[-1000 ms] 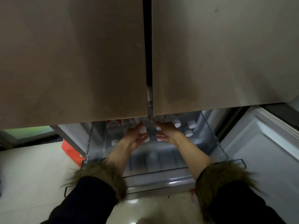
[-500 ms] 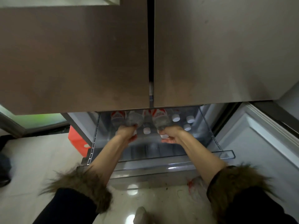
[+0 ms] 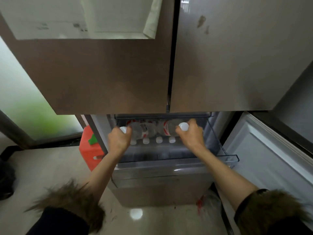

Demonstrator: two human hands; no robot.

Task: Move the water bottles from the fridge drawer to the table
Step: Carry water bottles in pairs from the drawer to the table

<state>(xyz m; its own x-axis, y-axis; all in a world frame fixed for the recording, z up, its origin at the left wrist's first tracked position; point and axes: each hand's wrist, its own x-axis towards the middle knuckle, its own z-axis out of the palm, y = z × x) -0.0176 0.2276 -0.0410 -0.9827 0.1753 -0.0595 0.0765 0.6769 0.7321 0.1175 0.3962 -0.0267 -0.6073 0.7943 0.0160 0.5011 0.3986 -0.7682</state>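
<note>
The clear fridge drawer (image 3: 227, 158) is pulled out below two shut brown doors. My left hand (image 3: 118, 141) is shut on the neck of a clear water bottle (image 3: 135, 128) with a white cap and a red-and-white label. My right hand (image 3: 192, 134) grips a second such bottle (image 3: 169, 128) by its capped neck. Both bottles are held above the drawer, their bodies pointing back under the doors. Several more bottles (image 3: 153, 135) lie in the drawer between my hands, white caps facing me.
The two upper fridge doors (image 3: 118, 73) hang low over the drawer. An open lower door (image 3: 271, 158) stands at the right. A red stool (image 3: 89, 150) sits on the pale floor left of the fridge. A dark object (image 3: 6, 177) lies at far left.
My hands went from reaching among the bottles to gripping one each. They have since moved apart and lifted the two bottles. The camera has risen and pulled back.
</note>
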